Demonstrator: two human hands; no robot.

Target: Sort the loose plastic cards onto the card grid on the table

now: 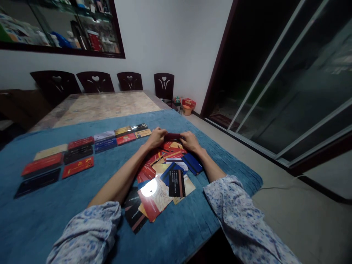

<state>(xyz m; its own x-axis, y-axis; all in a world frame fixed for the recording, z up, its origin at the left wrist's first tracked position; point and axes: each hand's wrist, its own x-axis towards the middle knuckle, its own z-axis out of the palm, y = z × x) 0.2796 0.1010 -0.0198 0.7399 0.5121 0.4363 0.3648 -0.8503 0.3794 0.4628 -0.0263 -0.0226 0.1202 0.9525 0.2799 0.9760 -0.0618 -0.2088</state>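
Observation:
Between my left hand (157,138) and my right hand (190,140) a dark red card (172,136) is held by its two ends, fingers closed on it. Below it lies a loose heap of plastic cards between my forearms: red cards (147,172), a blue card (191,163), a black striped card (176,183) and a large glossy red-and-white card (155,196). Left of my left hand, several cards lie in neat rows, among them a red card (78,167), a dark blue card (37,182) and a purple-blue card (105,144).
A blue cloth (107,220) covers the near part of a long table with a marbled top (110,104). Dark chairs (164,86) stand along the far wall. A red box (189,103) is on the floor beyond, and a sliding glass door (302,95) is on the right.

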